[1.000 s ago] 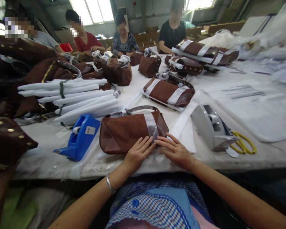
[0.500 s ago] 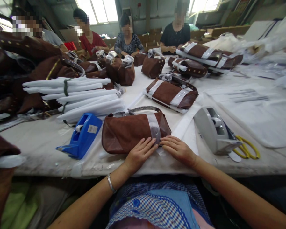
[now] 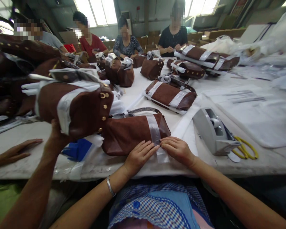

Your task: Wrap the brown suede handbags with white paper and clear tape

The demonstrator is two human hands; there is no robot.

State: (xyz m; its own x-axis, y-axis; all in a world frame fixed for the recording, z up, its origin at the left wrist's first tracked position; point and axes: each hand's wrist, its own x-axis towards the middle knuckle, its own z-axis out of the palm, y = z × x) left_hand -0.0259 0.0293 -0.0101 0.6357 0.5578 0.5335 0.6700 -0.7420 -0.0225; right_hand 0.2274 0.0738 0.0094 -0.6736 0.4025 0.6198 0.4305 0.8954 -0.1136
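A brown handbag [image 3: 128, 132] lies on its side in front of me, with a band of clear tape [image 3: 153, 124] around its right part. Across the bag's near edge lies my left hand [image 3: 139, 157], open, its fingers stretched out to the tape. My right hand [image 3: 177, 149] is also open, with its fingertips on the tape's lower end, touching or nearly touching the left fingertips. Both thumbs are mostly hidden. Below them a loose piece of clear film [image 3: 162, 156] shows on the table.
At left a co-worker's hand [image 3: 55, 140] holds up another taped brown bag [image 3: 83, 108], partly covering a blue tape dispenser [image 3: 79, 149]. A grey tape dispenser [image 3: 208, 130] and yellow-handled scissors [image 3: 246, 148] stand right. Behind is a taped bag [image 3: 170, 93]; several people sit across the table.
A co-worker's arm has brought a taped bag in from the left, over the white rolls and blue dispenser. My hands stay at the tape, almost unmoved.
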